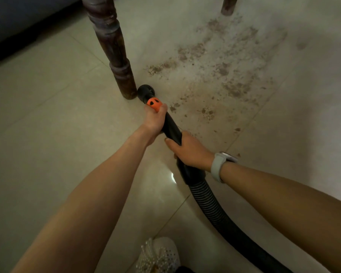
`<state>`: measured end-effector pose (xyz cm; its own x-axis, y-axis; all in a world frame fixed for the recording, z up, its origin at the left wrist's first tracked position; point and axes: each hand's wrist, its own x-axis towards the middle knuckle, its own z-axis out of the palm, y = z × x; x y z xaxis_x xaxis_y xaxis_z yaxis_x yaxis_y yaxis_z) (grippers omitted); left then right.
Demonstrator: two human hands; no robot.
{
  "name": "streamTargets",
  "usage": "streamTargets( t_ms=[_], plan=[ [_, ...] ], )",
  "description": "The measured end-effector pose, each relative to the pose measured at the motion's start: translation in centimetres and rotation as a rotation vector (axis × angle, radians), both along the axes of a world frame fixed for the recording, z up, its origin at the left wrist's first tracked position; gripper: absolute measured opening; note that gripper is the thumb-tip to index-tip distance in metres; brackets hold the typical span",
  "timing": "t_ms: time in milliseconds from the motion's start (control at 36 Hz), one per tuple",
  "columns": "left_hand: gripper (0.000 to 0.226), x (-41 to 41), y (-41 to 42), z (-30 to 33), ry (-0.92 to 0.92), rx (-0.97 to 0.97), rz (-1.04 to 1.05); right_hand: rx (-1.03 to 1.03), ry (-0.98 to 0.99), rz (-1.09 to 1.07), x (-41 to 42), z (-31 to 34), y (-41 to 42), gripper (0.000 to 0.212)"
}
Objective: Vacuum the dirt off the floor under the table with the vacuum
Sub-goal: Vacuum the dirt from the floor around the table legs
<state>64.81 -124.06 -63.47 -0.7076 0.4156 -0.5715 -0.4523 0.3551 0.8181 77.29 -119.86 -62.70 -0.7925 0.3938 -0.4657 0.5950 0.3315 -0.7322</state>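
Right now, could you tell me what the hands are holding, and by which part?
Both grip the vacuum wand: left hand just behind the orange collar, right hand further back, above the ribbed hose.

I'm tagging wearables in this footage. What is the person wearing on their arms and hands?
Both forearms are bare, with no sleeves in view and no gloves on either hand. The left hand shows no ring or band. Just behind the right hand, the wrist carries a smartwatch with a rounded pale case on a light grey strap.
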Motion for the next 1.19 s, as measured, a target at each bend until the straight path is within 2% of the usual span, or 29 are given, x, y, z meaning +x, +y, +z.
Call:
streamTargets(
  t_ms=[167,361,500,806,1194],
  plan=[
    [0.047,-1.5,0.1,0.1,-0.032,0.014,-0.043,-0.063,0.033,-0.006,-1.4,-0.8,0.3,0.045],
    [0.054,-2.0,1.3,0.1,-0.058,-0.003,-0.049,-0.107,0.048,-0.027,-2.1,-0.7,1.1,0.025],
    [0.045,-2.3,1.4,0.6,-0.076,-0.033,-0.101,-0.12,0.025,-0.048,-2.2,-0.5,0.8,0.038],
    [0.058,3.5,-1.8,0.1,-0.08,0.07,-0.147,-0.061,-0.036,-0.03,4.1,0.8,-1.8,0.035],
    [0.049,9.6,-1.1,0.3,-0.069,0.097,-0.179,-0.111,-0.044,-0.133,9.9,1.5,-1.5,0.032]
  ],
)
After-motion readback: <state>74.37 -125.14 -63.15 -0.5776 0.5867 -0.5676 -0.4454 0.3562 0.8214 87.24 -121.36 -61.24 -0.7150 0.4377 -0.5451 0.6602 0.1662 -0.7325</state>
